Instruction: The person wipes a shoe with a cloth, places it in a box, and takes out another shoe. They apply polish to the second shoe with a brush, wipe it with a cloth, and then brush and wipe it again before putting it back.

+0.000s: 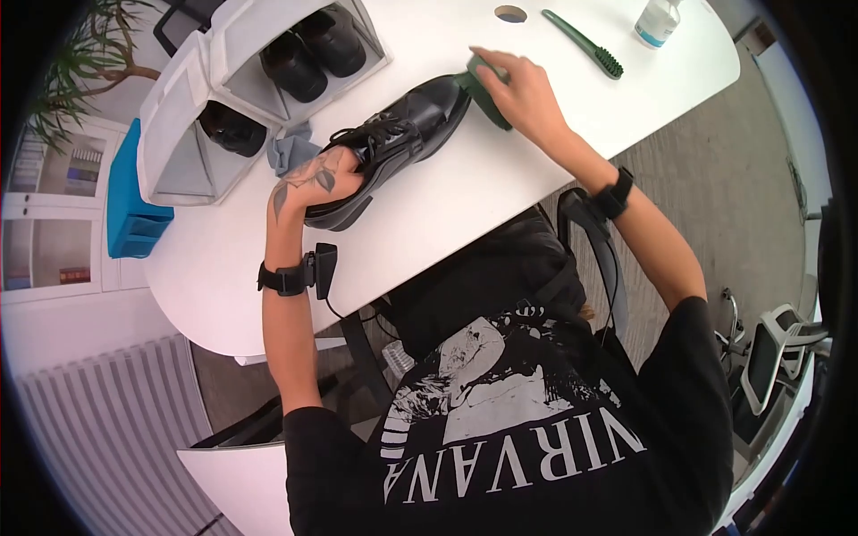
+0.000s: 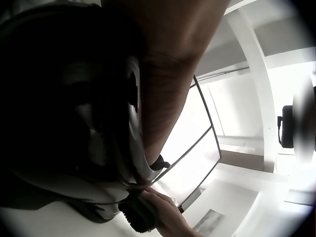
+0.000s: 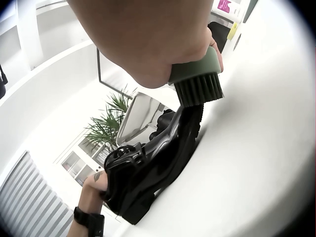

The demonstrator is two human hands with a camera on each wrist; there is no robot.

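A glossy black lace-up shoe [image 1: 438, 112] lies slantwise over the white table, with its toe toward my right hand. My left hand [image 1: 326, 174] reaches into the shoe's opening, and its fingers are hidden inside. At the toe, my right hand [image 1: 527, 94] grips a green brush [image 1: 488, 100] by its back. In the right wrist view the dark bristles [image 3: 200, 91] meet the toe tip of the shoe [image 3: 160, 163]. Dark in the left wrist view, the shoe [image 2: 94, 123] fills much of the left side.
White shoe boxes [image 1: 213, 67] with black shoes [image 1: 332, 40] inside stand at the back left, beside a crumpled grey-blue cloth [image 1: 290, 150]. A long green brush [image 1: 581, 43] and a clear bottle [image 1: 659, 22] are at the far right of the table [image 1: 661, 89]. A blue container [image 1: 134, 196] is far left.
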